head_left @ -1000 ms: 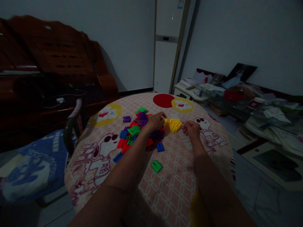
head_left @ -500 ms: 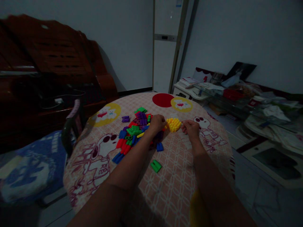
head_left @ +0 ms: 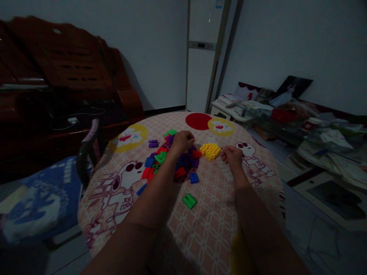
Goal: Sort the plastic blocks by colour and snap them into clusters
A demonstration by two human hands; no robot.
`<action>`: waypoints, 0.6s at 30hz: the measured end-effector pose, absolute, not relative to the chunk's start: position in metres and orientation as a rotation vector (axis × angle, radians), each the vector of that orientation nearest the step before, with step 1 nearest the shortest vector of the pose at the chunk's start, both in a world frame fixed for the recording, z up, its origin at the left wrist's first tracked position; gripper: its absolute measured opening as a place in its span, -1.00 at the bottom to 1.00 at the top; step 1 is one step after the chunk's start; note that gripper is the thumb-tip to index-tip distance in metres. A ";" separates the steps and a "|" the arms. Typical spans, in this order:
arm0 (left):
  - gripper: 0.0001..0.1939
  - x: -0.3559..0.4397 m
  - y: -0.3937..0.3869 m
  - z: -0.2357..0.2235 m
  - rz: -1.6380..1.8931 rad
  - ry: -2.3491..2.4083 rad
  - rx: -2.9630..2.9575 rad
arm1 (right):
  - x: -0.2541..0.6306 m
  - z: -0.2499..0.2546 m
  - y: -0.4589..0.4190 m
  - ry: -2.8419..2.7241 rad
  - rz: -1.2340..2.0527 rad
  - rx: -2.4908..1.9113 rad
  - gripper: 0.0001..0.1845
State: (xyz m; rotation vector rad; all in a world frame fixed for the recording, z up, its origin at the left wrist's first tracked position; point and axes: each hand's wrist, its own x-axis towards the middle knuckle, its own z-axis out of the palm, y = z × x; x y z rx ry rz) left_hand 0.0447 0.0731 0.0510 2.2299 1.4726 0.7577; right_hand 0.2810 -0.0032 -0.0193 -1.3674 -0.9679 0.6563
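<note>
Dim light falls on the round table (head_left: 212, 217). Yellow pieces (head_left: 212, 151) lie gathered right of its middle; the mixed pile (head_left: 148, 173) is jumbled, with a green piece (head_left: 189, 201) apart, towards the near edge. The left hand (head_left: 182, 142) curls narrowly above the pile, the right hand (head_left: 233, 156) beside the yellow; whether either grips anything is unclear.

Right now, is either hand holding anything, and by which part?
The right hand seems to pinch the yellow cluster at its right end. Whether the left hand holds anything cannot be told.
</note>
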 end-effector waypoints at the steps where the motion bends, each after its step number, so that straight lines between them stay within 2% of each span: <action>1: -0.75 0.032 0.076 0.057 0.742 1.514 2.242 | 0.281 -0.019 -0.003 -0.964 0.657 -1.367 -0.70; 5: -0.81 -0.002 0.086 0.062 0.391 1.609 2.341 | 0.280 -0.021 -0.002 -0.972 0.656 -1.365 -0.70; 8: -0.83 0.003 0.086 0.050 0.161 1.610 2.361 | 0.281 -0.022 -0.002 -0.987 0.642 -1.373 -0.71; 14: -0.68 0.029 0.075 0.038 0.055 1.738 2.384 | 0.282 -0.020 -0.003 -0.984 0.635 -1.394 -0.70; 18: -0.71 0.023 0.079 0.039 0.007 1.697 2.356 | 0.281 -0.019 -0.003 -0.983 0.641 -1.391 -0.70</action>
